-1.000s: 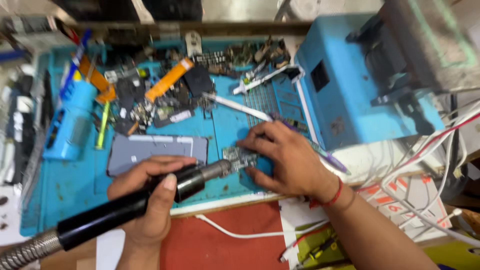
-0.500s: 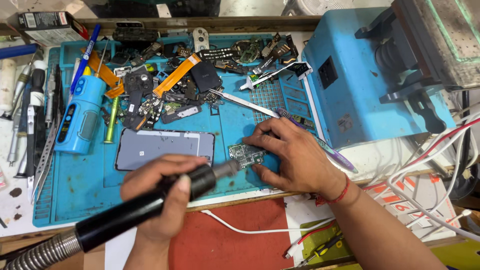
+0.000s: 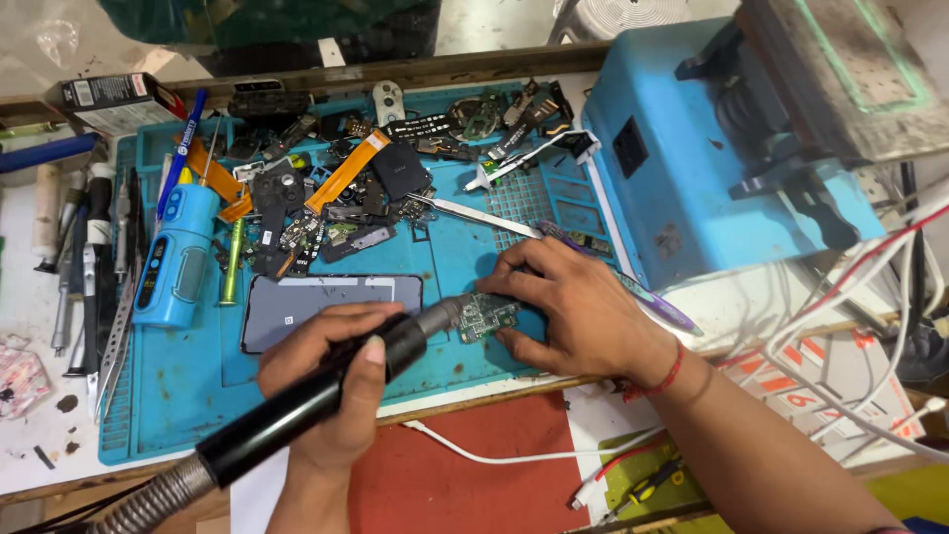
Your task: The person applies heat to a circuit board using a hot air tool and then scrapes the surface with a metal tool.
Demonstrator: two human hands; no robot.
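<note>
My left hand [image 3: 331,381] grips a black hot-air wand [image 3: 297,410] with a metal nozzle; the nozzle tip sits just over a small green circuit board [image 3: 486,316] on the blue work mat [image 3: 188,396]. My right hand [image 3: 573,311] rests on the mat with its fingers pressing on the board's right side, and it also holds a thin purple-handled tool [image 3: 643,297] that sticks out to the right. A grey phone back panel [image 3: 326,307] lies flat just left of the board, behind my left hand.
Several phone parts, orange flex cables and tweezers [image 3: 474,216] clutter the mat's far half. A blue handheld device [image 3: 178,257] and hand tools lie at left. A large blue machine [image 3: 712,148] stands at right, with wires and a white cable [image 3: 494,455] in front.
The view has shifted, so everything sits lower and further right in frame. The wand's nozzle has closed in on the circuit board. My right hand stays on the board.
</note>
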